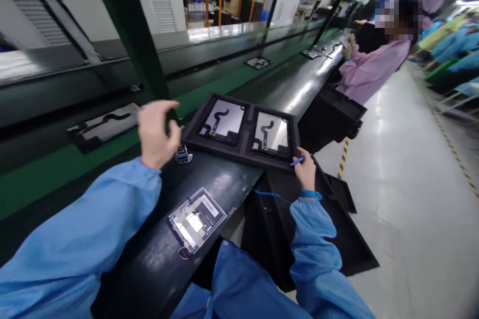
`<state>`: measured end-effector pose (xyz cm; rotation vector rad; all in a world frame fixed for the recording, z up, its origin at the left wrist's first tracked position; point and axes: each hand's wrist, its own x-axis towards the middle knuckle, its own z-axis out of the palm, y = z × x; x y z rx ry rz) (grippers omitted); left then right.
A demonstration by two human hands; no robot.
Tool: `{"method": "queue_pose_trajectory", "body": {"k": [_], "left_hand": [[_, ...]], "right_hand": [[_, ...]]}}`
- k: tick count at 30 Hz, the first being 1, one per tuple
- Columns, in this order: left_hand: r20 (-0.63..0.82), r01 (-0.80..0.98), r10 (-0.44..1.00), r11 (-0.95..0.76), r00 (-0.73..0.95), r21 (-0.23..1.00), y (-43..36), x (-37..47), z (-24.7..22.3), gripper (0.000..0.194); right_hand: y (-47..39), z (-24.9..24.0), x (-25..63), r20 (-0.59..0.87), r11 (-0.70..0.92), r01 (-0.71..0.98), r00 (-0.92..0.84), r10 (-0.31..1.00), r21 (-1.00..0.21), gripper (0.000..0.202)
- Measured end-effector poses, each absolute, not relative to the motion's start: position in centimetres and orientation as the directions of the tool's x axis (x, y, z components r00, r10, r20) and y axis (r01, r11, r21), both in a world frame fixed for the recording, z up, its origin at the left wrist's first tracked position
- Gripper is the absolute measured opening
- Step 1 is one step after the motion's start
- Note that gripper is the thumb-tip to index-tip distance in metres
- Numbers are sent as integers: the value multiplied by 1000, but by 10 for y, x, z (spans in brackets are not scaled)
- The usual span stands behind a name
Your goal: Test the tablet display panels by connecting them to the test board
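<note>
A black foam tray (245,134) lies tilted across the bench edge, with a silvery screen panel (229,118) in its left compartment and another panel (275,132) in its right one. At the tray's near right corner, my right hand (306,169) has its fingers closed around a blue pen (297,161) and touches the rim. Raised left of the tray, my left hand (157,132) has thumb and fingers apart and holds nothing. Below it is a small shiny metal object (183,154). Nearer me on the bench lies an opened device with a circuit board (197,222).
On the green belt (187,99) lie a panel (108,124) at left and another (258,62) farther off. A green post (127,25) stands at left. Black trays (348,249) are stacked at lower right. A person in pink (377,67) works farther along.
</note>
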<state>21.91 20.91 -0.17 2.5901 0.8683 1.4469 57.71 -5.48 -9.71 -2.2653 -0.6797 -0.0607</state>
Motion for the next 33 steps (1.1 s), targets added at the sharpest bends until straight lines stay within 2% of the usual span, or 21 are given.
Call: {"method": "queue_pose_trajectory", "body": {"k": [3, 7, 10, 16, 23, 25, 29, 33], "left_hand": [[462, 307, 434, -894, 773, 327, 170, 291, -15, 34], [225, 288, 378, -892, 898, 348, 141, 373, -46, 22], [136, 368, 437, -860, 889, 354, 125, 409, -60, 21], [67, 557, 627, -731, 776, 394, 106, 437, -63, 51], [26, 603, 741, -565, 671, 563, 119, 450, -59, 64], [0, 581, 761, -495, 649, 646, 127, 453, -56, 60], [-89, 450, 731, -314, 676, 836, 134, 464, -52, 30], [-94, 299, 752, -142, 652, 944, 128, 469, -44, 25]], "right_hand": [[-61, -97, 552, 237, -597, 499, 854, 463, -628, 55], [-68, -97, 530, 231, -611, 510, 847, 478, -605, 54], [-71, -96, 524, 234, -601, 524, 837, 494, -603, 53], [-75, -97, 524, 237, -562, 547, 814, 531, -621, 52], [-77, -101, 526, 237, -525, 544, 807, 541, -655, 50], [-78, -101, 526, 235, -520, 540, 808, 540, -662, 50], [-78, -100, 525, 231, -519, 531, 813, 534, -670, 49], [-79, -100, 523, 226, -517, 508, 829, 512, -689, 48]]}}
